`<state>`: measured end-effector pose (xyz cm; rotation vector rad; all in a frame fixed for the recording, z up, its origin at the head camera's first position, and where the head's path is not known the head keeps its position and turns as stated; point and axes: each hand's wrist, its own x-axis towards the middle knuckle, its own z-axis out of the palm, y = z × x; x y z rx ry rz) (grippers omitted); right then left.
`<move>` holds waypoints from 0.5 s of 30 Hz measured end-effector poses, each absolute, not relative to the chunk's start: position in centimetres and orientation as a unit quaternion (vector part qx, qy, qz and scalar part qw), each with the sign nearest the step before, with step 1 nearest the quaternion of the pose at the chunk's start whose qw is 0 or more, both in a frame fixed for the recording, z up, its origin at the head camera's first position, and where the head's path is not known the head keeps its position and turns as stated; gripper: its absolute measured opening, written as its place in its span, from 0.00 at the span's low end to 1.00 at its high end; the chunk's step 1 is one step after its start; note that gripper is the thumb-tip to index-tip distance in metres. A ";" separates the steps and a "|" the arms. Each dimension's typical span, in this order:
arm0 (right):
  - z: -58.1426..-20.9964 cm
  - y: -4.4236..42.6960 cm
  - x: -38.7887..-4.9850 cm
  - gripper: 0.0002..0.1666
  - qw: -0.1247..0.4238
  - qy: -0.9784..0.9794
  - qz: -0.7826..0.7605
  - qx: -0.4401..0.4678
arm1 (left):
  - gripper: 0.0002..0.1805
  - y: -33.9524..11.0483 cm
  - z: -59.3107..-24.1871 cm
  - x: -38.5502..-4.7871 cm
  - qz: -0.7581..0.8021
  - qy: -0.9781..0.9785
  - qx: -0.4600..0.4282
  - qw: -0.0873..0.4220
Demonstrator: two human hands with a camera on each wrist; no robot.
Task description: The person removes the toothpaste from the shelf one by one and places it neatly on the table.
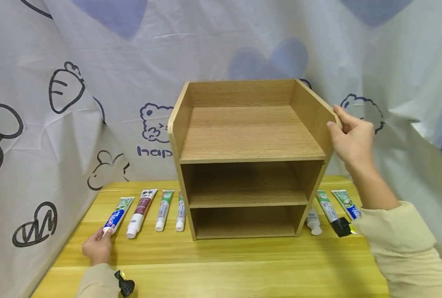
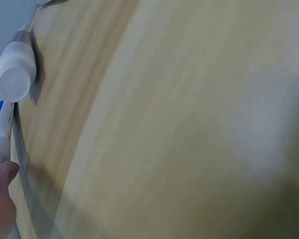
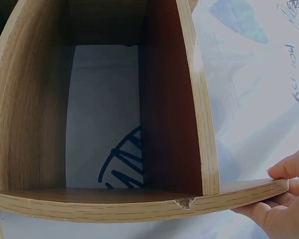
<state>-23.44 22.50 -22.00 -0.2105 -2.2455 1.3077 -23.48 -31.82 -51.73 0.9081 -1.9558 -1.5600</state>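
At the left of the head view, my left hand (image 1: 98, 247) pinches the white cap end of a blue and green toothpaste tube (image 1: 117, 215) lying on the table. The left wrist view shows the thumb (image 2: 5, 174) against that white end, at the frame's edge. My right hand (image 1: 353, 136) grips the upper front edge of the right side panel of a wooden shelf unit (image 1: 251, 157), thumb on the inner face. In the right wrist view, the fingers (image 3: 261, 211) lie on the panel's outer side. The unit has an open top tray and two compartments below.
Left of the unit lie a maroon and white tube (image 1: 142, 211) and two green and white tubes (image 1: 164, 209). To its right are a whitish tube (image 1: 313, 221), a green and white tube (image 1: 327, 205) and a green and blue tube (image 1: 345, 203). A printed curtain (image 1: 120, 62) hangs behind.
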 end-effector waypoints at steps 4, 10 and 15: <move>-22.0 22.4 -23.4 0.27 0.265 -0.831 0.482 -0.076 | 0.26 -31.8 -51.8 -23.7 -0.590 -0.693 0.351 0.221; -22.0 22.4 -23.4 0.27 0.268 -0.829 0.484 -0.078 | 0.26 -31.6 -51.8 -24.2 -0.601 -0.686 0.352 0.209; -22.1 22.7 -23.5 0.27 0.266 -0.832 0.481 -0.070 | 0.27 -31.4 -51.8 -24.5 -0.615 -0.674 0.351 0.210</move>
